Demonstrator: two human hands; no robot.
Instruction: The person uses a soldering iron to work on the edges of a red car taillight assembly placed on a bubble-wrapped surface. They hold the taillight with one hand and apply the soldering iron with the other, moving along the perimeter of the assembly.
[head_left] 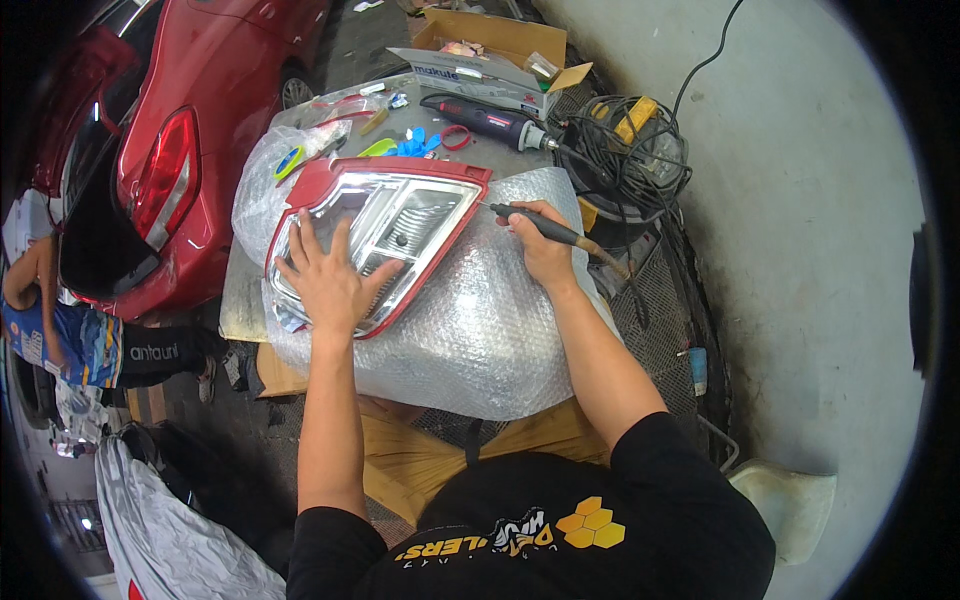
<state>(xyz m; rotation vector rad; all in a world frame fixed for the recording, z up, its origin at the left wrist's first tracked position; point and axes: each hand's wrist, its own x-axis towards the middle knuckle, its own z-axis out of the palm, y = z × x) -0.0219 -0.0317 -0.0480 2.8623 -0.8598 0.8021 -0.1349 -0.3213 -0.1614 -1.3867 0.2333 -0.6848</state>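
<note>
A car tail lamp [400, 215] with a red rim and clear, chrome-backed lens lies on a sheet of bubble wrap [490, 320] over a small table. My left hand [325, 280] presses flat on the lamp's lower left part, fingers spread. My right hand [540, 240] grips a slim dark pen-like rotary handpiece [545, 228]; its tip touches the lamp's right edge near the upper corner. A flexible shaft runs from the handpiece off to the right.
Behind the lamp lie a black rotary tool [485, 120], blue and red small parts, a bag, and an open cardboard box [500, 50]. A coil of black cable [620, 150] sits at right. A red car [190, 130] with open trunk stands left; another person crouches beside it.
</note>
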